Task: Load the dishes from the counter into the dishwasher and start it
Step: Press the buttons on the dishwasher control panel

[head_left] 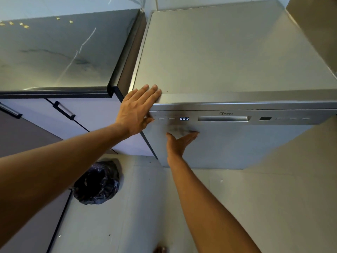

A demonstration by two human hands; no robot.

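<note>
The silver dishwasher (228, 143) stands with its door shut; its display (184, 118) glows with three digits beside a recessed handle (223, 118). My left hand (138, 110) lies over the top left corner, fingers straight on the top panel, thumb down at the leftmost button of the control strip. My right hand (179, 142) presses flat against the door front, below the display, fingers straight. No dishes are in view.
A dark marble counter (60, 55) lies to the left, with small yellow bits at its back edge. Below it are pale cabinet doors with black handles (63, 110). A black rubbish bag (97, 183) sits on the light tiled floor.
</note>
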